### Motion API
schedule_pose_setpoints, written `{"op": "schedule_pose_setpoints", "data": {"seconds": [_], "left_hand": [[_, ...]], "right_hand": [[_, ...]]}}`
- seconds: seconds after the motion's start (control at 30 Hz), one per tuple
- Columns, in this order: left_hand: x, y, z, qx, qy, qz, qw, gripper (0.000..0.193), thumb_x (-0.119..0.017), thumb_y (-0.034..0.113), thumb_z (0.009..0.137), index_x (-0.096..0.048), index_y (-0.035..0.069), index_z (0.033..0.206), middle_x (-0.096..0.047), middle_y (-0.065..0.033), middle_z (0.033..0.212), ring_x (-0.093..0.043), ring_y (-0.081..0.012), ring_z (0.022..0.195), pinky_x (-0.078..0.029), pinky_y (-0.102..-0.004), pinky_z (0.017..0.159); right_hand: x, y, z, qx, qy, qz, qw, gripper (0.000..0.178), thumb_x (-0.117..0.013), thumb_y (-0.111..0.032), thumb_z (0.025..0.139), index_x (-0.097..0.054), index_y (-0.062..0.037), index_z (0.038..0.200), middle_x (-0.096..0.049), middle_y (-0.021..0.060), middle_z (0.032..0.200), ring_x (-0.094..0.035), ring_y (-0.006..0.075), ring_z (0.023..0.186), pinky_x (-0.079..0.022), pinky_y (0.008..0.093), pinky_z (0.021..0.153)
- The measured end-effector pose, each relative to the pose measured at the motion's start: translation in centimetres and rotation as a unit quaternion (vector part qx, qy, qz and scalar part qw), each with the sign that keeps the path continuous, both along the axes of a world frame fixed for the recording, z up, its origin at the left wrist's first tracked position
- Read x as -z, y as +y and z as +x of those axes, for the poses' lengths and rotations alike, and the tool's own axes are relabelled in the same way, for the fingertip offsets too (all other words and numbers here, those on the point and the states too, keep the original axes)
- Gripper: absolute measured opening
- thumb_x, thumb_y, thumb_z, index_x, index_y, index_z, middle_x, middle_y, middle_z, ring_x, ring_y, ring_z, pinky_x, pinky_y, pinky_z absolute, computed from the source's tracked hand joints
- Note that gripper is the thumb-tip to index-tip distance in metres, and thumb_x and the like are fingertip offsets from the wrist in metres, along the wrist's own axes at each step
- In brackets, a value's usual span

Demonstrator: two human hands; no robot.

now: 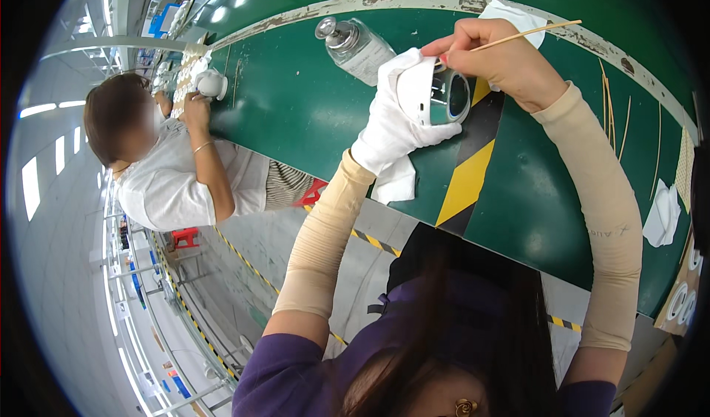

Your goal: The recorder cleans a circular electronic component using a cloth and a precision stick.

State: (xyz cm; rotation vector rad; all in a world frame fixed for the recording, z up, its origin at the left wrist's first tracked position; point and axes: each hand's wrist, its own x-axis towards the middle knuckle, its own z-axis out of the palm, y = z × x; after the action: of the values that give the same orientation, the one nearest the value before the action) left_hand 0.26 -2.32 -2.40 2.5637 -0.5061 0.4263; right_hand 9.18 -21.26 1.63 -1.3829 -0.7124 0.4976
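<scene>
Green worktop [288, 84] is crossed by black-and-yellow tape [467, 186] in a brightly lit workshop. At 9 o'clock from the white dome-shaped housing [414, 95], a co-worker [174, 188] in a pale T-shirt is seen, with a white rounded unit [211, 84] near one hand. At 10 o'clock, a stoppered clear glass bottle [361, 51] is placed near the housing. The housing itself is held over the worktop by the white-gloved left hand [392, 114], whose fingers are wrapped around its back and lower rim; its dark glossy face is turned toward 3 o'clock. By the bare right hand [499, 60], a thin wooden stick [529, 33] is pinched at the housing's upper edge, its outer end pointed toward 2 o'clock; contact of its inner tip cannot be told. At 3 o'clock, loose thin sticks [611, 114] are laid out; at 4 o'clock, a crumpled white cloth [663, 216] is seen.
</scene>
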Motion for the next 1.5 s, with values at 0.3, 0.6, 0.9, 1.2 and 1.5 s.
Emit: {"op": "schedule_pose_setpoints", "data": {"seconds": [0.3,0.6,0.9,1.2,1.5], "left_hand": [[0.5,0.0,-0.8,0.036,0.040,-0.266,0.963,0.097,-0.089,0.014,0.055,-0.029,0.008,0.132,-0.048,-0.0108,0.127,-0.050,-0.0207,0.115,-0.042,-0.0320,0.098],[-0.5,0.2,-1.2,0.018,0.086,-0.292,0.952,0.096,-0.089,0.017,0.057,-0.031,0.009,0.133,-0.048,-0.0074,0.129,-0.049,-0.0173,0.117,-0.042,-0.0306,0.099],[0.6,-0.1,-0.8,0.052,0.095,-0.319,0.942,0.097,-0.088,0.014,0.059,-0.029,0.008,0.136,-0.048,-0.0087,0.130,-0.047,-0.0175,0.119,-0.040,-0.0317,0.101],[-0.3,-0.3,-0.9,0.048,0.062,-0.308,0.948,0.088,-0.086,0.021,0.061,-0.036,0.004,0.130,-0.044,-0.0143,0.125,-0.045,-0.0258,0.119,-0.036,-0.0354,0.101],[-0.1,0.6,-0.7,0.054,0.038,-0.198,0.978,0.085,-0.075,0.041,0.066,-0.039,0.007,0.135,-0.036,-0.0206,0.134,-0.037,-0.0369,0.125,-0.032,-0.0410,0.105]], "right_hand": [[2.2,-4.5,-7.0,0.219,-0.467,-0.238,0.823,0.010,-0.062,-0.004,0.080,-0.060,0.0007,0.089,-0.063,0.0118,0.085,-0.061,0.0260,0.083,-0.051,0.0321,0.072],[0.6,-1.0,-13.2,0.088,-0.566,-0.269,0.774,0.031,-0.060,-0.006,0.069,-0.060,-0.0005,0.100,-0.059,0.0099,0.106,-0.058,0.0233,0.093,-0.052,0.0312,0.071],[2.1,2.1,-13.9,-0.022,-0.534,-0.178,0.826,0.015,-0.063,-0.010,0.075,-0.059,-0.0038,0.087,-0.056,0.0078,0.088,-0.059,0.0200,0.081,-0.050,0.0324,0.063],[-5.5,6.3,-2.6,0.211,-0.317,-0.004,0.925,0.010,-0.060,-0.006,0.087,-0.062,0.0000,0.095,-0.064,0.0059,0.087,-0.060,0.0108,0.075,-0.048,0.0229,0.068],[-4.6,10.4,-0.4,0.129,-0.531,-0.122,0.829,0.011,-0.059,-0.009,0.082,-0.066,-0.0039,0.089,-0.058,0.0084,0.088,-0.057,0.0266,0.087,-0.048,0.0356,0.073]]}}
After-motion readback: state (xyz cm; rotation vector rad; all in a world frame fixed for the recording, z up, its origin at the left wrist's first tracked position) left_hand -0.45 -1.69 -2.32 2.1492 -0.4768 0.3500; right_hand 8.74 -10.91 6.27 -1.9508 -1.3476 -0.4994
